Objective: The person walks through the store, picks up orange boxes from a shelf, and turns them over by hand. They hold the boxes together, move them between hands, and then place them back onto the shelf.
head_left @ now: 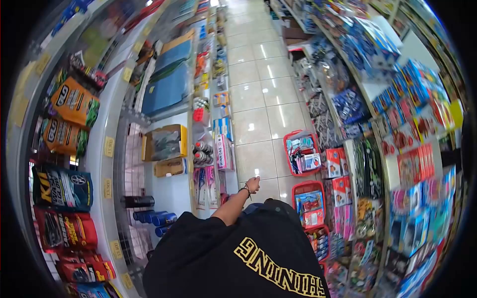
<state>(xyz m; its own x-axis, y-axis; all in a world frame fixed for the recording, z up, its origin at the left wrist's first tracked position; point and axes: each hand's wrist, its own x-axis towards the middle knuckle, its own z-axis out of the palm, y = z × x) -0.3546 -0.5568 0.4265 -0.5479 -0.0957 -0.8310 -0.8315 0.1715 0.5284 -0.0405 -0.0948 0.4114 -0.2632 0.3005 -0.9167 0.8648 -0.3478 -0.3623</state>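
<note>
My left hand point(253, 185) is held out ahead of me over the tiled floor point(254, 154), with a dark bracelet point(246, 188) round its wrist. Its fingers look curled in, and no object shows in them. Nearest on the right, apart from the hand, a red basket point(286, 155) on the floor holds boxes and small packaged goods. A second red basket point(294, 194) with blue and red packages stands closer to me. To the hand's left are pink packages point(209, 180) and a white-and-pink WINN GAS box point(223, 151) on a low shelf. My right hand is out of view.
Shelving lines both sides of the narrow aisle. On the left are KIT pouches point(62, 187), orange GLO pouches point(74, 102), a yellow box point(183, 141) and blue cans point(161, 218). Blue boxes point(415, 223) and hanging packs point(348, 107) crowd the right. A third red basket point(325, 238) stands beside me.
</note>
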